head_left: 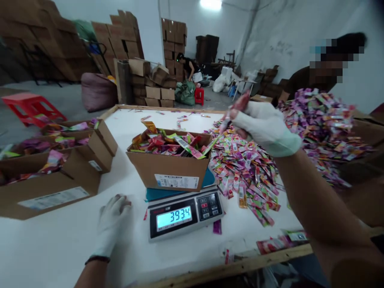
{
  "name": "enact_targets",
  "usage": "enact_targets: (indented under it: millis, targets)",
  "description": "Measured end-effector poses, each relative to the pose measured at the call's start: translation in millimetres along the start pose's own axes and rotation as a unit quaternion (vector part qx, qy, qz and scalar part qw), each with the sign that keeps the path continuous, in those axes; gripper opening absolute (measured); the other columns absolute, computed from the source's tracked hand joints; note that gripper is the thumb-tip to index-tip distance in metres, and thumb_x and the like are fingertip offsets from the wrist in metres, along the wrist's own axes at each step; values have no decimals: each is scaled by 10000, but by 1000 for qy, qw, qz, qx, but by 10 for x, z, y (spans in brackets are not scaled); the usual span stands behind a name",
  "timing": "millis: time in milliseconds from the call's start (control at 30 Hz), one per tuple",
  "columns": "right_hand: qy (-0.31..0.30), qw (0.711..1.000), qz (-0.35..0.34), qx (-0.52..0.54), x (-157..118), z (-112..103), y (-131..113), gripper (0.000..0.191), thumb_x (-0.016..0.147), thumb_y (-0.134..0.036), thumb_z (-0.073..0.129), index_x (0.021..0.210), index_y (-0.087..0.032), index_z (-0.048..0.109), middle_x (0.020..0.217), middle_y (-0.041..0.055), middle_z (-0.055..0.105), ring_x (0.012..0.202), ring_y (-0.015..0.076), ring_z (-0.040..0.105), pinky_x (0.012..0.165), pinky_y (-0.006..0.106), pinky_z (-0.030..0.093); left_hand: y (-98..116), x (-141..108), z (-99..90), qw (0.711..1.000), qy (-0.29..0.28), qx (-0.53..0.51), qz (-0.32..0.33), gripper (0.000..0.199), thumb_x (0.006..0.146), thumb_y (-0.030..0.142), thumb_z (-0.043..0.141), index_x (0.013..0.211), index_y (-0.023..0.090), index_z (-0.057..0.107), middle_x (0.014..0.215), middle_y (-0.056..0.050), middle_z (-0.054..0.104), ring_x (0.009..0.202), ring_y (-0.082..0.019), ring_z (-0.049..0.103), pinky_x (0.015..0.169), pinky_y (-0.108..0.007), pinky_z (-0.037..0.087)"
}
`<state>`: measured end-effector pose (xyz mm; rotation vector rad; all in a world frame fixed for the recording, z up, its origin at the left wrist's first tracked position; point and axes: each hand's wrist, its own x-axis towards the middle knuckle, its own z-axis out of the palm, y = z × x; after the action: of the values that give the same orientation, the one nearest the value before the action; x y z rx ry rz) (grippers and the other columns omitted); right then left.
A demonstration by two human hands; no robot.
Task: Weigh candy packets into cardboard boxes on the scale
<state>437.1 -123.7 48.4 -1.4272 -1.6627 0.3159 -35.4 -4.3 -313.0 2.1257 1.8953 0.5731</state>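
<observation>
A cardboard box [168, 168] full of colourful sachets sits on a digital scale [186, 214], whose lit display reads 393.4. My right hand [259, 124], in a white fingerless glove, is raised over the right rear of the box. Its fingers are pinched together, and a small sachet [225, 125] shows blurred at the fingertips. Left of the scale, my left hand [113, 224] rests on the white table [72, 244], gloved too, fingers loosely curled; whether anything is under them is hidden. A spread pile of sachets [240, 164] lies right of the box.
Filled boxes [75, 172] stand at the left. At the right, a large heap of sachets [318, 124] is beside a person [312, 78]. Behind the table are a red stool [31, 108], stacked cartons [153, 86] and another person [189, 66] bending. A wooden edge [240, 266] borders the front.
</observation>
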Motion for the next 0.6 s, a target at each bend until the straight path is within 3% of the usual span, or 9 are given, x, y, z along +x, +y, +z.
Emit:
enact_targets:
  millis: [133,200,267,367,433,533,600]
  targets:
    - [-87,991,-80,-67,377,361,-403,646,992,-814,722,925,-171,705,675,-36,525,679,115,538,620,254,431,49,-36,-68,1000,-7,0,-4,536,1013,502,341,1232,176,706,1603,-245,637,1636,-386,502,1388,-600,399]
    - [-64,990,-95,-86,396,381,-418,606,1006,-765,724,955,-161,720,710,-28,554,700,119,551,645,258,443,71,-43,-97,1000,-7,-5,-2,524,1014,483,337,1219,170,704,1602,-257,632,1636,-394,497,1385,-609,394]
    - [2,993,-81,-81,286,272,-290,530,1022,-692,724,1026,-163,735,720,-25,585,669,122,544,623,263,437,91,-48,-115,1000,-13,-12,2,479,1007,465,362,1186,179,703,1581,-251,645,1619,-396,509,1369,-610,404]
    - [47,995,7,-89,-68,66,241,416,1022,-605,715,1028,-190,736,643,-35,575,564,133,506,547,273,408,118,-61,-118,999,-22,-25,7,434,998,460,393,1153,189,695,1545,-240,663,1601,-398,515,1355,-611,397]
    - [-25,990,67,-122,-409,75,796,354,1019,-551,683,941,-209,736,639,-19,602,563,155,544,558,288,458,136,-76,-107,999,-21,-36,8,445,1004,467,397,1171,178,692,1545,-238,658,1580,-396,526,1355,-605,383]
    - [-146,968,131,-159,-1065,408,1639,224,935,-375,647,965,-203,788,914,78,775,844,245,737,831,395,641,168,-105,-104,998,-13,-61,1,444,997,454,434,1188,154,701,1560,-229,654,1552,-399,544,1364,-607,368]
    - [-191,952,157,-182,-1516,722,2029,321,817,-264,686,1093,-190,834,1172,149,794,1123,316,761,1016,459,648,194,-120,-134,997,-3,-81,-12,442,1004,444,449,1202,143,704,1527,-213,684,1509,-393,585,1343,-587,419]
